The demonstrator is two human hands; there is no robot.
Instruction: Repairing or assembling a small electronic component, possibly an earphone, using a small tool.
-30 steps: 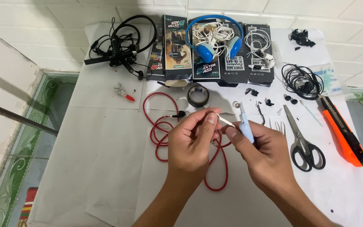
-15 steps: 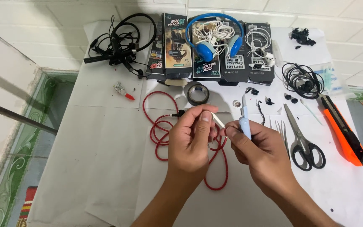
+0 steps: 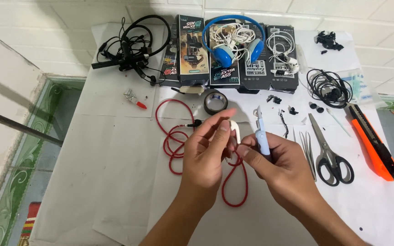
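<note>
My left hand [image 3: 208, 150] pinches a small white earbud [image 3: 235, 130] between thumb and fingers, held up over the table's middle. My right hand [image 3: 279, 166] grips a light blue pen-shaped tool [image 3: 261, 136] with its white tip pointing up, right beside the earbud. Under both hands lies a coiled red cable [image 3: 174, 141] with a black plug near my left fingers.
Black-handled scissors [image 3: 331, 152], tweezers [image 3: 307, 148] and an orange utility knife [image 3: 372, 141] lie to the right. A tape roll [image 3: 215, 100], boxes [image 3: 190, 50], blue headphones [image 3: 233, 43], black headsets [image 3: 131, 45] and a black cable coil [image 3: 329, 86] sit at the back on the white sheet [image 3: 115, 159].
My left hand has turned the earbud slightly and lifted it nearer the blue tool. Both hands stay over the red cable.
</note>
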